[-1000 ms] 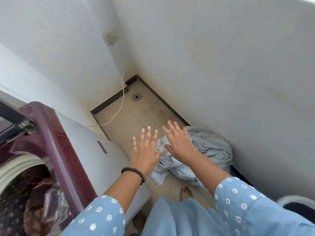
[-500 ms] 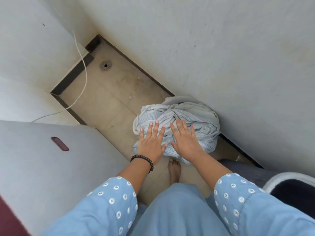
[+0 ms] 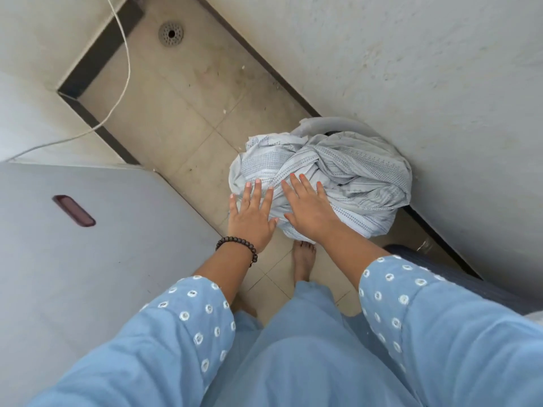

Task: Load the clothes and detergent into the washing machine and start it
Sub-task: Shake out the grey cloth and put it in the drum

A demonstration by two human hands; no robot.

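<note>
A bundle of pale blue-grey patterned cloth (image 3: pixel 346 177) is heaped in a grey tub whose rim (image 3: pixel 332 122) shows behind it, on the floor against the right wall. My left hand (image 3: pixel 252 214), with a dark bead bracelet at the wrist, hovers open over the bundle's left edge, fingers spread. Palm down and open, my right hand (image 3: pixel 308 205) is over the bundle's near side; I cannot tell whether it touches the cloth. The washing machine's grey side panel (image 3: pixel 97 259) fills the left; its drum and lid are out of view.
A narrow strip of beige tiled floor (image 3: pixel 182 118) runs between the machine and the right wall (image 3: pixel 426 69). A floor drain (image 3: pixel 171 33) lies at the far end. A white cable (image 3: pixel 125 69) trails down the left wall. My bare foot (image 3: pixel 304 259) stands just before the bundle.
My view has tipped down from the open maroon lid and drum to the floor. Both open hands have come down closer to the cloth bundle.
</note>
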